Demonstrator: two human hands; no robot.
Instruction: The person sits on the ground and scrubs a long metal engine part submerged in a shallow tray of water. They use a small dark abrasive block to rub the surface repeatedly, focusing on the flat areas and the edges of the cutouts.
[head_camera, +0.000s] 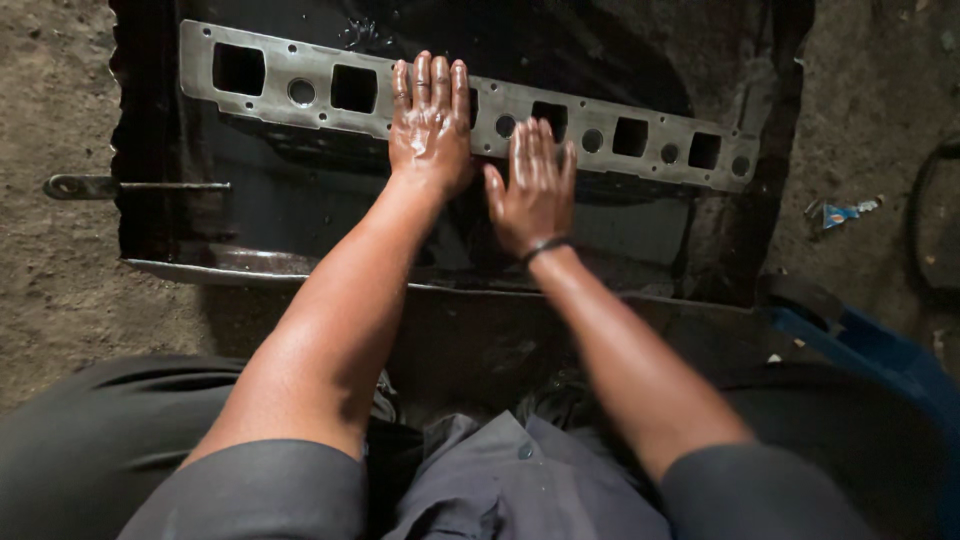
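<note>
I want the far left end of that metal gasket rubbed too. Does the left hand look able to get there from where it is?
Probably yes. The left hand lies flat on the gasket, and the strip to its left is bare, with nothing lying in the way.

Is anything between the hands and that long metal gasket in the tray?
Nothing visible. The left hand lies flat on the gasket near its middle, and the right hand rests flat on its lower edge, both wet with dark liquid from the black tray.
</note>
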